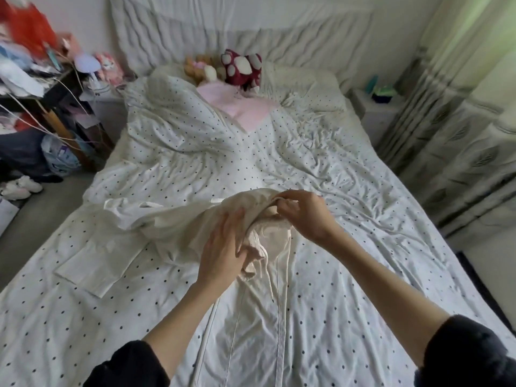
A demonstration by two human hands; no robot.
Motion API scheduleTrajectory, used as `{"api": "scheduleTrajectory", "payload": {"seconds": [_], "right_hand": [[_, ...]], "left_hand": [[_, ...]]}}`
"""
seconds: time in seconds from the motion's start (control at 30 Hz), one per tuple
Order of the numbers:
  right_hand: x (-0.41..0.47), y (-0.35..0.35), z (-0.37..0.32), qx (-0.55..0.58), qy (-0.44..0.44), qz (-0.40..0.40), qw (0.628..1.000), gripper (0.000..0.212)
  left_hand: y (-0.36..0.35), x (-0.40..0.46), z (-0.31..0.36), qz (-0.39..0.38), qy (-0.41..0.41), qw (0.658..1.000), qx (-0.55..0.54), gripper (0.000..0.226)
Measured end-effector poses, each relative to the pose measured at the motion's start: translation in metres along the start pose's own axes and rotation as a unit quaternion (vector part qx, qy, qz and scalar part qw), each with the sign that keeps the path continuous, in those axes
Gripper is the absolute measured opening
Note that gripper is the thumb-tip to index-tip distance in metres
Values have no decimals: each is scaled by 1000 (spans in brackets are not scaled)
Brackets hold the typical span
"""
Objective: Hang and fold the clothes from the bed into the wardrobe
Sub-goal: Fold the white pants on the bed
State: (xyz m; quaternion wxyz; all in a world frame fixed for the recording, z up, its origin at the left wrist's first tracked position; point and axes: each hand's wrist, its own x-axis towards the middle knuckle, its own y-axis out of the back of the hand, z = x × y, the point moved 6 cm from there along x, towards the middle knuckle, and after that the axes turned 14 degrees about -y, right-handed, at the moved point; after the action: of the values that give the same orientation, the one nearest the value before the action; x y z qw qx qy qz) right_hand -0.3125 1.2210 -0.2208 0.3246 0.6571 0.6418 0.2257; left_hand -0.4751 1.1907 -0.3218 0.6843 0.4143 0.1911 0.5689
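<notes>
A cream-white garment (173,219) lies crumpled across the middle of the bed (349,261), one sleeve spread to the left and a long panel running toward me. My right hand (303,213) pinches a bunched fold at its top. My left hand (223,244) lies on the cloth just left of that fold, fingers mostly straight; its thumb side touches the knitted beige edge. Whether the left thumb grips the cloth is hidden.
The bed has a white dotted cover, a pink cloth (245,107) and plush toys (240,67) at the headboard. A cluttered desk (33,79) stands at the left, a nightstand (379,104) and curtains (460,135) at the right. Slippers (19,187) lie on the floor.
</notes>
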Motion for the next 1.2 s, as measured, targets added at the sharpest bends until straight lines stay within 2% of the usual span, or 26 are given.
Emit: {"api": "scheduleTrajectory", "payload": {"seconds": [0.1,0.17,0.2,0.37,0.43,0.5,0.63,0.77,0.83,0.9,0.93,0.97,1.0,1.07,1.13,1.2], "right_hand": [[-10,38,-19,16,-8,-9,1000,21],[-14,54,-26,1,-12,-26,1000,20],[-20,63,-31,-18,-10,-33,999,20],[-34,84,-46,-104,12,-11,994,28],[-35,97,-51,-112,2,16,994,25],[-38,116,-55,-88,-14,56,994,20],[-46,141,-59,-68,-17,114,991,25],[-53,148,-64,-38,-3,95,995,28],[-53,148,-65,-20,8,68,997,34],[-53,144,-65,-3,12,35,999,35],[-53,141,-65,14,9,16,1000,32],[-52,139,-63,39,4,-1,999,28],[-53,137,-61,74,-3,-14,997,24],[-52,137,-57,168,-20,-36,985,16],[-52,139,-53,250,-28,-49,967,12],[-52,141,-55,279,1,-72,958,21]], "left_hand": [[44,1,12,47,8,999,14,46],[69,0,12,14,34,997,62,23],[84,-3,13,-4,43,996,79,18],[139,-3,21,-13,59,997,55,20],[152,1,21,-35,68,994,77,17],[166,0,23,-31,91,994,44,19],[192,-7,30,13,145,987,-65,16],[221,-11,37,101,147,984,-5,11],[229,-10,38,169,161,968,-87,11],[229,-9,42,226,195,917,-263,6],[230,-8,44,250,192,893,-321,9],[232,-7,46,257,179,886,-342,12],[233,-5,49,251,155,890,-347,18],[236,-3,55,211,98,922,-311,35],[235,-4,61,169,62,955,-235,50],[239,-4,63,181,45,972,-142,53]]}}
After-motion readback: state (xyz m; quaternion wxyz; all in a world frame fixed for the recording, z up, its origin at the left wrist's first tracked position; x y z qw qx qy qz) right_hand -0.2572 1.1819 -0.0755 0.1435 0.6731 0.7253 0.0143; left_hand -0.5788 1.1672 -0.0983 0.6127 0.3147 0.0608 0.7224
